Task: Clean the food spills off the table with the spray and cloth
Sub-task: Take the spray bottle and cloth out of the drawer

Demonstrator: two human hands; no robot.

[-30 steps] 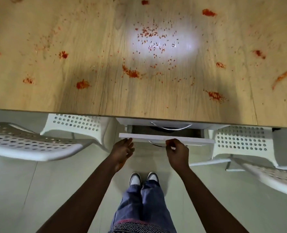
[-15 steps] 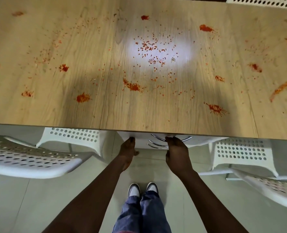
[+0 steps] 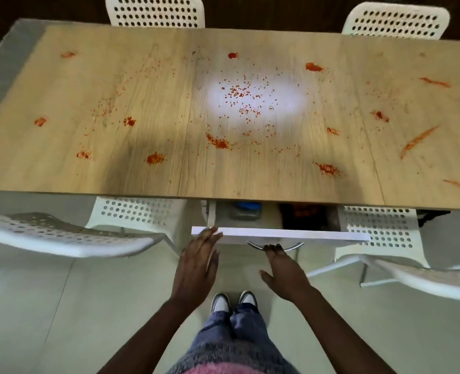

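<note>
A long wooden table filled my view, spattered with red food spills. Under its near edge a white drawer stood pulled out; something blue lay inside, too blurred to identify. My left hand was open, fingertips on the drawer front. My right hand hooked its fingers over the metal handle.

the bench top looks like pale wood-grain laminate, smooth with a soft sheen where light glares at upper centre. the chairs look like white perforated plastic, fairly matt. the drawer front is smooth matt white, its handle shiny curved metal. the floor is smooth, pale, faintly glossy.
</note>
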